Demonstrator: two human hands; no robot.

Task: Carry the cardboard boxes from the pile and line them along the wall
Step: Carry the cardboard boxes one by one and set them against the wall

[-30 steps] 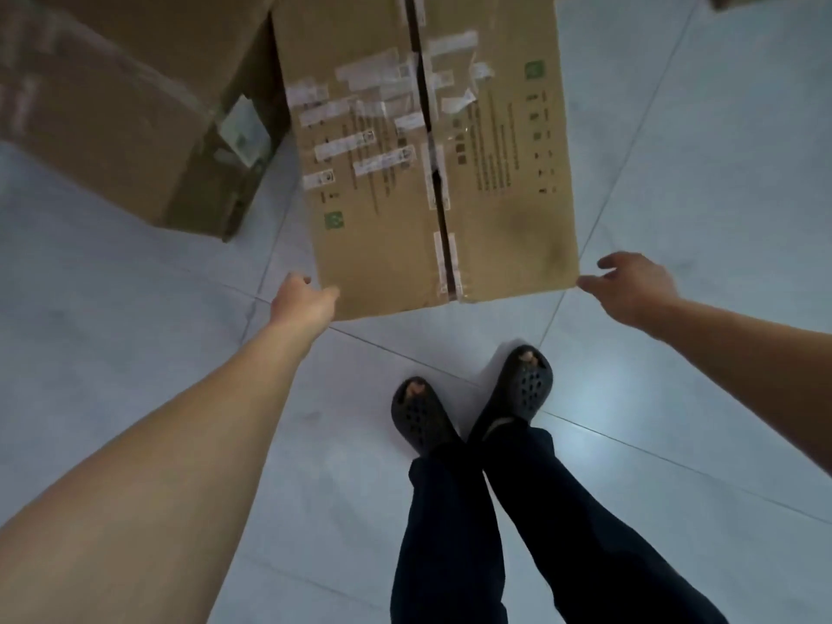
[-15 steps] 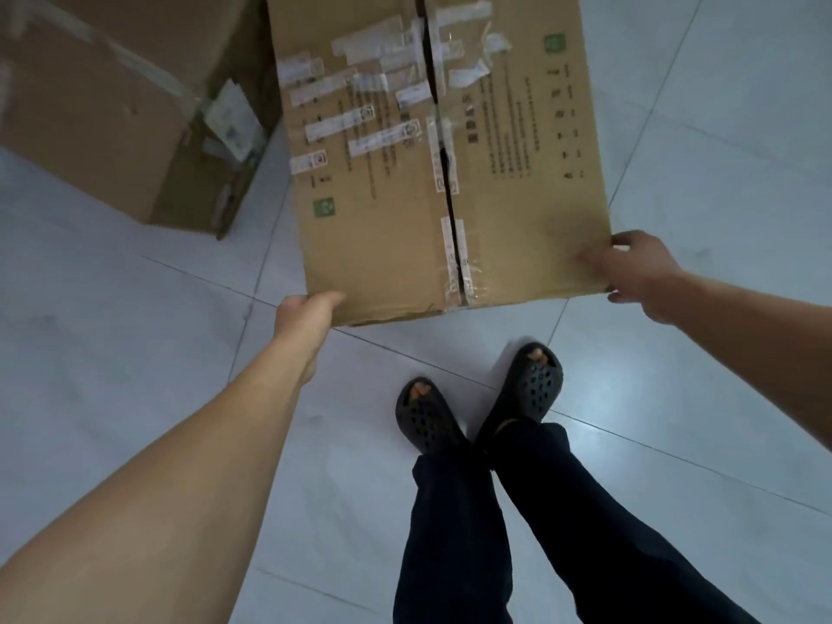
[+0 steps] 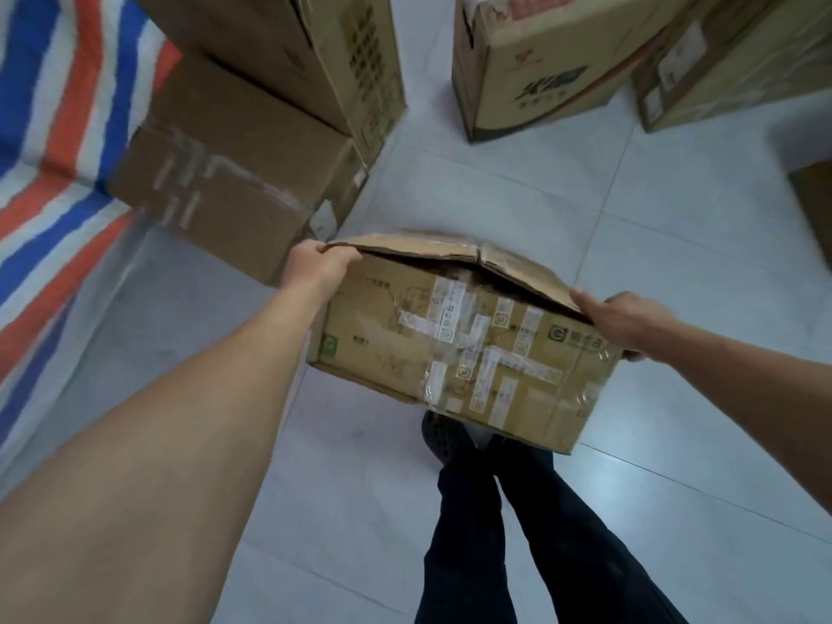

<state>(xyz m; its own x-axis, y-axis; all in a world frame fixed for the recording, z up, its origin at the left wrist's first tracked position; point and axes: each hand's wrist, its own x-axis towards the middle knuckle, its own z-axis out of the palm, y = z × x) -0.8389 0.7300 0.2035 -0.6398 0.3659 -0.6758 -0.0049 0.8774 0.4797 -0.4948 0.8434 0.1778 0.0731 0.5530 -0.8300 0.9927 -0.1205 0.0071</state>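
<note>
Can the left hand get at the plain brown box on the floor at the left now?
Probably not yet: the left hand grips a flap of the carried box, and the right hand holds its other side. The plain brown box lies close, with nothing between.

Carried box (image 3: 382, 335) was matt brown cardboard, creased, its flaps rough-edged; glossy clear tape (image 3: 490, 362) and paper labels (image 3: 443, 304) crossed it. Stacked boxes (image 3: 234, 191): same matt cardboard, dull tape residue noted. Printed box (image 3: 531, 69) looked smoother, faint sheen. Floor (image 3: 675, 227) was pale tile, smooth, glossy. Tarp (image 3: 67, 105) looked woven plastic, low sheen. Trousers (image 3: 472, 533) were dark matt cloth.
</note>
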